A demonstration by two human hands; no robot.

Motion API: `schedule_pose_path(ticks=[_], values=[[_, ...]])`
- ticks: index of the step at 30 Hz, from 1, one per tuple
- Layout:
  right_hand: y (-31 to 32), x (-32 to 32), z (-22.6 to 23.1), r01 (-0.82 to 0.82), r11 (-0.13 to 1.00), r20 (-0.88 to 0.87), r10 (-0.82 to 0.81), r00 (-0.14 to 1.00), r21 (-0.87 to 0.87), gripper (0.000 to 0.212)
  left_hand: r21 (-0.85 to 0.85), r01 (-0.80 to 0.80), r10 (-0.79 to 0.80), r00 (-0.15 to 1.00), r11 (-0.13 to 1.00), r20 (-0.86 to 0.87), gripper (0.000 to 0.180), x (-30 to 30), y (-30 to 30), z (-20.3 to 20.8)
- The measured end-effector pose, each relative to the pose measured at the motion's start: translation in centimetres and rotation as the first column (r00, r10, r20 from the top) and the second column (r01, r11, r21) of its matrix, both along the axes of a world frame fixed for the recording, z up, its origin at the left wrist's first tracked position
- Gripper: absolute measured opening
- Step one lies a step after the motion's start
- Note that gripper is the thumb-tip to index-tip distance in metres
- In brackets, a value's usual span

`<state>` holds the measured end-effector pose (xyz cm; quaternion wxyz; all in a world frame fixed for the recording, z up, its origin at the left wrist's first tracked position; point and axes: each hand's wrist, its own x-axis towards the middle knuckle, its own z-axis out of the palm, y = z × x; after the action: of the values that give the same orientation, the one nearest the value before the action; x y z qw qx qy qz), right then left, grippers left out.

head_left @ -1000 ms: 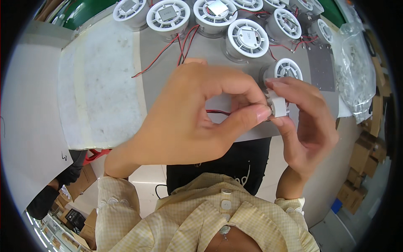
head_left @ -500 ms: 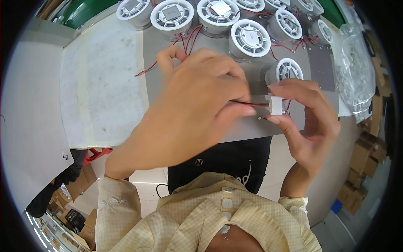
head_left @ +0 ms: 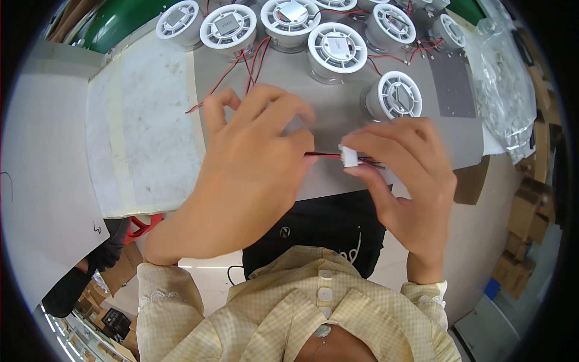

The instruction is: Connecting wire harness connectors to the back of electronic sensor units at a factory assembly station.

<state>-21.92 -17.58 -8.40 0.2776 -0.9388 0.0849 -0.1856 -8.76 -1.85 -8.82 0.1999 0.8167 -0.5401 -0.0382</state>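
My right hand (head_left: 407, 172) pinches a small white block (head_left: 350, 157) between thumb and fingertips, above the table's near edge. Thin red and black wires (head_left: 325, 155) stretch from the block to my left hand (head_left: 244, 160), which is closed on them between thumb and index finger. Its other fingers are raised and curled. More wire ends stick out of the block's right side, under my right fingers. Just beyond my right hand stands a round white housing (head_left: 398, 96) with a spoked rim. Another such housing (head_left: 338, 48) stands farther back.
Several more white housings (head_left: 228, 27) line the far side, trailing red and black wires (head_left: 250, 69). A whitish board (head_left: 145, 133) covers the table's left. At the right lies a clear plastic bag (head_left: 505, 90). Cardboard boxes (head_left: 522, 214) stand beyond; a black-gloved hand (head_left: 108, 247) shows at lower left.
Both hands have moved left, the right one carrying the white block with it. The wires remain stretched between the hands. The whole table view has shifted slightly left and up.
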Motion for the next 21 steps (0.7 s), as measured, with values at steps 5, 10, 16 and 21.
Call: schedule_pose_path(ticks=[5, 10, 16, 21], values=[[1.2, 0.2, -1.2, -0.029, 0.971, -0.01, 0.027, 1.0, -0.237, 0.036, -0.051, 0.046, -0.048, 0.998, 0.998, -0.039, 0.028, -0.8, 0.5, -0.4], [1.8, 0.1, -1.9, -0.074, 0.98, -0.035, 0.068, 0.997, -0.185, 0.033, 0.016, -0.157, 0.157, 0.97, 0.987, -0.186, 0.052, -1.4, 2.2, 1.1], [1.5, 0.6, -3.1, -0.154, 0.985, 0.096, 0.161, 0.982, -0.076, 0.034, -0.106, -0.13, 0.068, 0.887, 0.986, -0.456, 0.06, -0.3, 3.8, -0.2], [1.7, 0.9, -4.0, -0.204, 0.979, 0.225, 0.196, 0.954, 0.012, 0.036, -0.133, -0.121, 0.05, 0.894, 0.984, -0.445, 0.059, -0.4, 3.8, -0.6]])
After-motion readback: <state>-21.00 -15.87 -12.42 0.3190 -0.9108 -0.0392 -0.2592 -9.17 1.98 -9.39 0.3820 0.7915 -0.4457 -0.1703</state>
